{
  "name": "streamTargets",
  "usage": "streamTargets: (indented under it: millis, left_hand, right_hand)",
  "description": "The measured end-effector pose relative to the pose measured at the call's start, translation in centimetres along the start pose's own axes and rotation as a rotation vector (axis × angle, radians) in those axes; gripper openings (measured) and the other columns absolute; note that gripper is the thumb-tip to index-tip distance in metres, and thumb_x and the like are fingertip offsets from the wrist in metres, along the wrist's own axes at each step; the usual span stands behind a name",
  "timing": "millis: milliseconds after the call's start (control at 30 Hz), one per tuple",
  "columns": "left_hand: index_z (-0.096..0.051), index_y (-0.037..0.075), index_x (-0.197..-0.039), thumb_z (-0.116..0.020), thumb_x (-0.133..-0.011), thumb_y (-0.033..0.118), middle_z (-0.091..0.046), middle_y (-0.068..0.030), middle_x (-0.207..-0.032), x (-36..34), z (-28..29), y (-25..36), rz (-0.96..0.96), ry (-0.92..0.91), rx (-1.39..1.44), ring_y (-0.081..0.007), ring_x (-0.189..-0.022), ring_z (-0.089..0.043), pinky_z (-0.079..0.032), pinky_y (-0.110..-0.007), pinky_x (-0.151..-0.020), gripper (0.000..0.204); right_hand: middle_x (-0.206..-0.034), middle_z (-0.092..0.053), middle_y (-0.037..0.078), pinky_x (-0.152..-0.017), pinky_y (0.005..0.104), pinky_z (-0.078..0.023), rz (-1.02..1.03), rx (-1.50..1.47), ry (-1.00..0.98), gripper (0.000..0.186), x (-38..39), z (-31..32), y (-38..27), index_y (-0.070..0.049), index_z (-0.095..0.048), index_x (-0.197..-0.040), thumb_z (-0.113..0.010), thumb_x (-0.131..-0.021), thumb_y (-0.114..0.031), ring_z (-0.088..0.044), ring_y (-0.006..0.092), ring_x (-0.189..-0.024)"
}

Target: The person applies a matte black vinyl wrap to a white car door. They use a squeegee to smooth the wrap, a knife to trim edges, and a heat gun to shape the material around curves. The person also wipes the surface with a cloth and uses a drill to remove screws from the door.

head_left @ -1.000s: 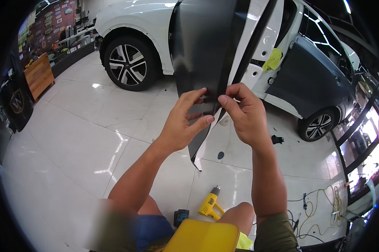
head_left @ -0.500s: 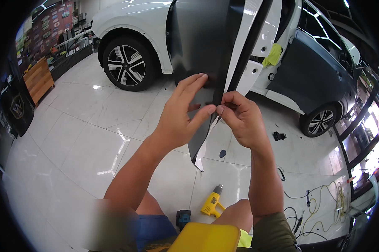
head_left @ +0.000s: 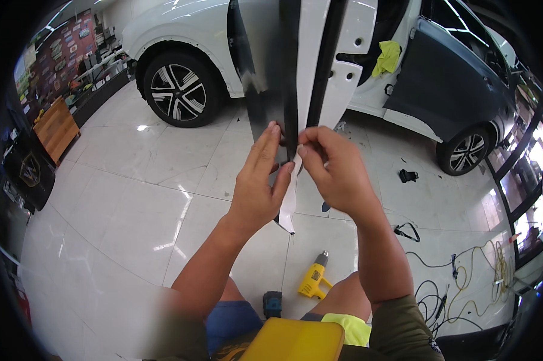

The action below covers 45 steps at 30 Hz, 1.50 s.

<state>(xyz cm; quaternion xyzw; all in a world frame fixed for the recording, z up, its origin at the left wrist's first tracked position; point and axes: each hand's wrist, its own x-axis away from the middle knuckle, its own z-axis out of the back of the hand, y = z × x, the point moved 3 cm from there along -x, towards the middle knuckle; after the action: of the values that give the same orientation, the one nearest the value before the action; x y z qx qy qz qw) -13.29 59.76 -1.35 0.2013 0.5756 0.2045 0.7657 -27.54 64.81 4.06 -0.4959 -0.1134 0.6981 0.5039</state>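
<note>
An open white car door stands edge-on before me, its outer face covered with dark grey film (head_left: 264, 78). My left hand (head_left: 253, 186) lies along the lower part of the film, fingers stretched out and thumb near the door's rear edge. On the other side, my right hand (head_left: 339, 171) is closed in a pinch at the white door edge (head_left: 306, 66). Whatever is between its thumb and forefinger is too small or hidden to make out. Below both hands, the white lower corner of the door (head_left: 288, 210) shows.
A yellow heat gun (head_left: 315, 281) and a dark teal power tool (head_left: 272, 304) lie on the tiled floor by my legs. Cables (head_left: 464, 283) are strewn at the right. A yellow-green cloth (head_left: 387, 58) hangs near the door opening. The front wheel (head_left: 178, 90) is at the left.
The view has shifted, with the door now more edge-on. My right hand's pinch has moved from the film's edge onto the white door edge; my left hand has slid slightly lower along the film.
</note>
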Motion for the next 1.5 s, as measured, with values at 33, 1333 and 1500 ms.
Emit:
streamTargets:
  millis: [33,1333,1500]
  left_hand:
    - [-0.039,0.0,-0.14,-0.062,-0.089,0.011,-0.043,-0.0217,-0.141,0.2,0.0,-0.2,0.037,0.009,0.035,-0.0324,-0.12,-0.054,-0.055,-0.035,-0.089,0.057]
    - [-0.054,0.004,-0.126,-0.073,-0.075,0.014,-0.06,-0.0092,-0.122,17.6,10.2,-3.0,0.75,-1.215,0.543,-0.019,-0.111,-0.057,-0.046,-0.033,-0.092,0.055]
    - [-0.054,0.006,-0.123,-0.065,-0.089,0.022,-0.06,-0.0106,-0.117,22.3,9.5,-1.9,0.612,-0.532,0.101,-0.0241,-0.111,-0.055,-0.045,-0.037,-0.094,0.039]
  right_hand:
    - [-0.083,-0.062,0.014,-0.065,0.0326,-0.047,0.015,0.008,0.013,0.019,1.1,-0.1,0.4,-0.001,-0.058,-0.103,-0.06,-0.088,-0.011,-0.059,0.0246,-0.07]
    - [-0.091,-0.06,0.012,-0.069,0.0371,-0.048,0.061,-0.174,-0.687,0.016,10.8,-12.9,-2.6,-0.005,-0.059,-0.097,-0.057,-0.093,-0.02,-0.058,0.0326,-0.076]
    - [-0.092,-0.062,0.013,-0.071,0.0339,-0.049,-0.007,-0.282,-0.375,0.018,8.3,-7.0,-2.4,-0.001,-0.061,-0.096,-0.061,-0.091,-0.018,-0.061,0.0261,-0.078]
